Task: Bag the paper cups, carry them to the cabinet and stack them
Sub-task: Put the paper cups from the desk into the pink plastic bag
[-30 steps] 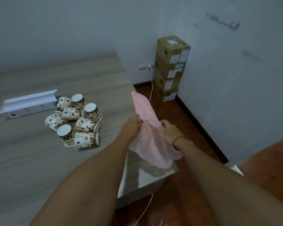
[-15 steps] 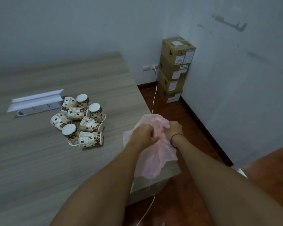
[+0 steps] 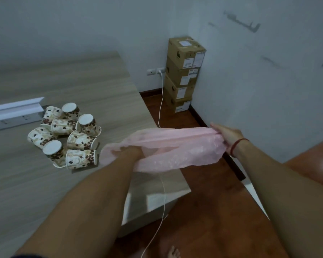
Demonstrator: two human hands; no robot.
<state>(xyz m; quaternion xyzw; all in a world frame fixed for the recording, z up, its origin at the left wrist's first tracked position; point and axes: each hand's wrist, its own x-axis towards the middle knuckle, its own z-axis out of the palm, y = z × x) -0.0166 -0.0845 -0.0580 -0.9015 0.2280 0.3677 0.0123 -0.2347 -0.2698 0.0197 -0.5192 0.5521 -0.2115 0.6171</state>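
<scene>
the bunched pink plastic bag [image 3: 175, 149] is now stretched wide, left hand [image 3: 128, 152] and right hand [image 3: 226, 135] each gripping an end. paper cups [image 3: 69, 135] on the tabletop [image 3: 82, 86] look next.

Wood-grain table [image 3: 82, 81] is lying well left of the right fingers [image 3: 218, 127]. A grey power strip [image 3: 13, 122] under a white cover is sitting on it, farther left again. Four cardboard boxes [image 3: 185, 71] are standing stacked in the corner, beyond those fingers. A white cable [image 3: 161, 101] is hanging from the wall socket [image 3: 154, 72], running down to the red-brown floor [image 3: 203, 220], left of the fingers.
</scene>
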